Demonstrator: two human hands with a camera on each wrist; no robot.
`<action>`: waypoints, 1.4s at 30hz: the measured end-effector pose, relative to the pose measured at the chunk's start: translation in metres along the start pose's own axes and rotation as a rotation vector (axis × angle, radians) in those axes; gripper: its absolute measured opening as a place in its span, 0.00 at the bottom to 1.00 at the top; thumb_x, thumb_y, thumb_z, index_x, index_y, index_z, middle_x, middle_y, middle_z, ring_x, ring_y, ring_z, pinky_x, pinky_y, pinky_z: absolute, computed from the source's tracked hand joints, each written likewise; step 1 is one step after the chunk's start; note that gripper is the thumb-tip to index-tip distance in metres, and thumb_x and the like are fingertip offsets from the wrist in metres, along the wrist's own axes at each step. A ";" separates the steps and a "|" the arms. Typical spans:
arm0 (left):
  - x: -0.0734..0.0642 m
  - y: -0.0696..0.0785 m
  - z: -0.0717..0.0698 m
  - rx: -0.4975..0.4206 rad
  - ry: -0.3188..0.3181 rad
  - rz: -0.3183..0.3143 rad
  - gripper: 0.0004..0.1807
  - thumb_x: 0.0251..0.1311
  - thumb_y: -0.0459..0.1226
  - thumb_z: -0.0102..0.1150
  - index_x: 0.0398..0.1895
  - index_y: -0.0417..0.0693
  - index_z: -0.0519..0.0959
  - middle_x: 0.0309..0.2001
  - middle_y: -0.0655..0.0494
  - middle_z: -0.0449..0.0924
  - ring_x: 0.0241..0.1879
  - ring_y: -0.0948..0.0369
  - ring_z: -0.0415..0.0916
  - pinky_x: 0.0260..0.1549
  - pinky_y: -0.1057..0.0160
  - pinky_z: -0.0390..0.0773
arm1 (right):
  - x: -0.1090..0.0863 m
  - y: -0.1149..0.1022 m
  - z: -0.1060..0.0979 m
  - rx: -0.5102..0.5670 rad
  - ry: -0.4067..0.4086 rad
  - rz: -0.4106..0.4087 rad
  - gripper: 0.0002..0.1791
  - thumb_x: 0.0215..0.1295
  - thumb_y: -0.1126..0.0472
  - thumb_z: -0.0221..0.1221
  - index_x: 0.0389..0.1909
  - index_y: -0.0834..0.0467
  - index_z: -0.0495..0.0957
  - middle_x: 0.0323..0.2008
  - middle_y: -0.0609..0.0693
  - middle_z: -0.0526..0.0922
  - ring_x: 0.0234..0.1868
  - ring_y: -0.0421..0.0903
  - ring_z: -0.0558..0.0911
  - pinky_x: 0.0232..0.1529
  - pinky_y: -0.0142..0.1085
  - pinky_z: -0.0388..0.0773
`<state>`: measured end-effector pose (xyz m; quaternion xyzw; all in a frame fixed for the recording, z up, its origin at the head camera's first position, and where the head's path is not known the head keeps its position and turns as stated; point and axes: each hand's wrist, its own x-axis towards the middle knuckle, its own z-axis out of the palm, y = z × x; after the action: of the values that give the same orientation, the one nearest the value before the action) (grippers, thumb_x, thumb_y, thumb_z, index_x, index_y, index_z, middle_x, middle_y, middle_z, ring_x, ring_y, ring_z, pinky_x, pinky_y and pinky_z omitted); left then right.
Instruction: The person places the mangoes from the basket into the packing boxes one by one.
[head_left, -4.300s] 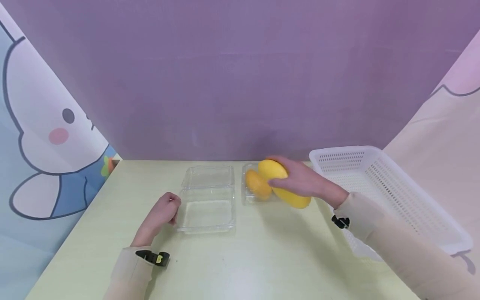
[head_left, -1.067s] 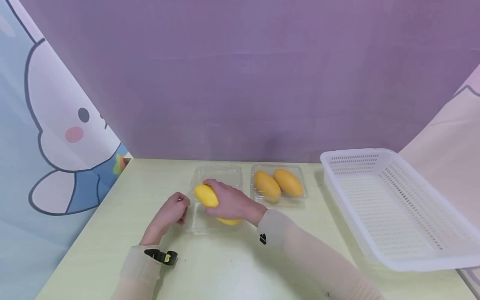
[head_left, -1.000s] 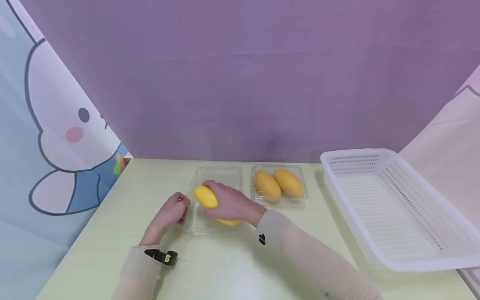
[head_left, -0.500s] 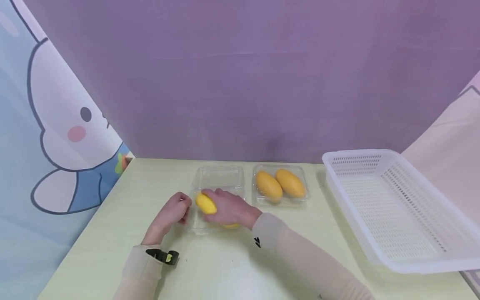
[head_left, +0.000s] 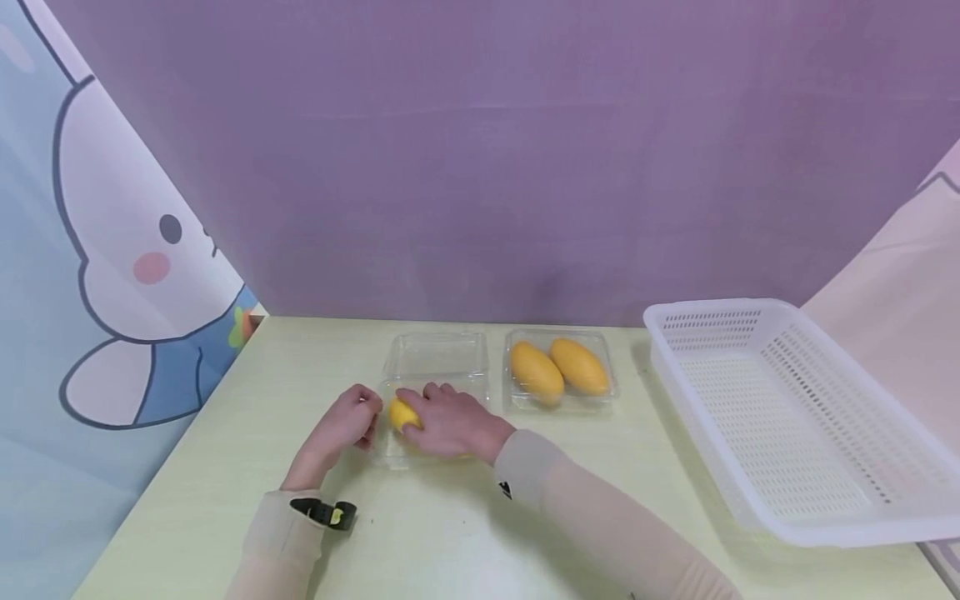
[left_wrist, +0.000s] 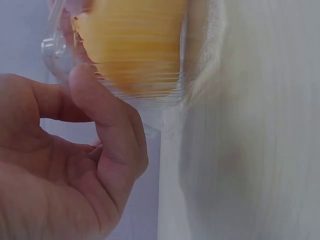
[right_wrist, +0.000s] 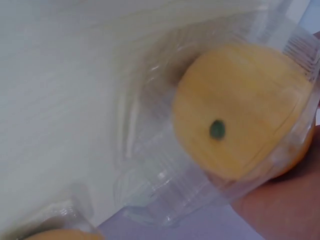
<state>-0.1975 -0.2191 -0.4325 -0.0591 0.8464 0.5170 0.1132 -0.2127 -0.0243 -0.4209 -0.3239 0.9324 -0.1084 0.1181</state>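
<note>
An open clear plastic clamshell box (head_left: 392, 454) lies on the table in the head view, its lid (head_left: 438, 354) folded back toward the wall. My left hand (head_left: 348, 423) is at its left side, and the left wrist view shows curled fingers (left_wrist: 107, 115) pinching the box's edge. Down in the box is a yellow mango (head_left: 405, 414), gripped from above by my right hand (head_left: 455, 422), which covers most of it. Through the clear wall, the right wrist view shows the mango's end (right_wrist: 245, 110) with a dark green stem spot.
A second clear box (head_left: 558, 403) just to the right holds two orange-yellow mangoes (head_left: 579, 367). Farther right stands a white perforated plastic basket (head_left: 738, 492). Behind the table (head_left: 420, 542) rises a purple wall (head_left: 480, 167), with printed cloth at both sides.
My right hand has carried the yellow mango left from beside the second box, then lowered it into the open box. The left hand has stayed at the open box's left edge.
</note>
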 end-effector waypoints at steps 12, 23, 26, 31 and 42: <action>0.003 -0.002 0.000 0.001 0.001 -0.008 0.11 0.69 0.34 0.42 0.48 0.34 0.68 0.25 0.50 0.68 0.21 0.57 0.69 0.22 0.61 0.79 | -0.005 -0.007 0.004 -0.131 0.085 0.002 0.34 0.72 0.39 0.54 0.75 0.45 0.64 0.54 0.51 0.75 0.54 0.50 0.73 0.54 0.47 0.74; 0.001 -0.001 -0.002 -0.004 -0.003 -0.015 0.11 0.69 0.34 0.43 0.48 0.34 0.68 0.26 0.50 0.68 0.21 0.57 0.69 0.23 0.61 0.79 | -0.013 -0.005 -0.005 -0.040 0.091 -0.006 0.31 0.74 0.39 0.51 0.72 0.50 0.68 0.54 0.50 0.76 0.53 0.49 0.74 0.51 0.44 0.74; 0.000 -0.001 -0.002 -0.001 -0.007 -0.019 0.11 0.70 0.34 0.43 0.48 0.34 0.68 0.26 0.49 0.68 0.22 0.56 0.69 0.23 0.60 0.79 | -0.016 -0.002 -0.010 -0.023 0.093 0.009 0.31 0.75 0.39 0.51 0.72 0.51 0.69 0.60 0.51 0.76 0.59 0.50 0.74 0.57 0.46 0.75; 0.001 0.000 -0.003 0.013 -0.008 -0.023 0.11 0.70 0.34 0.43 0.49 0.34 0.68 0.27 0.49 0.69 0.23 0.56 0.70 0.24 0.60 0.79 | -0.021 0.007 -0.018 0.050 0.120 0.022 0.31 0.75 0.40 0.51 0.72 0.52 0.70 0.65 0.52 0.75 0.65 0.53 0.73 0.65 0.49 0.71; 0.001 -0.001 -0.005 0.012 -0.013 -0.025 0.11 0.70 0.33 0.42 0.48 0.34 0.67 0.26 0.50 0.68 0.23 0.56 0.69 0.23 0.61 0.79 | -0.021 0.025 -0.025 0.177 0.281 0.103 0.27 0.75 0.46 0.55 0.66 0.57 0.75 0.61 0.54 0.78 0.61 0.55 0.76 0.60 0.48 0.75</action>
<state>-0.1992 -0.2240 -0.4317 -0.0657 0.8478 0.5110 0.1257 -0.2189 0.0115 -0.4009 -0.2456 0.9420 -0.2280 0.0199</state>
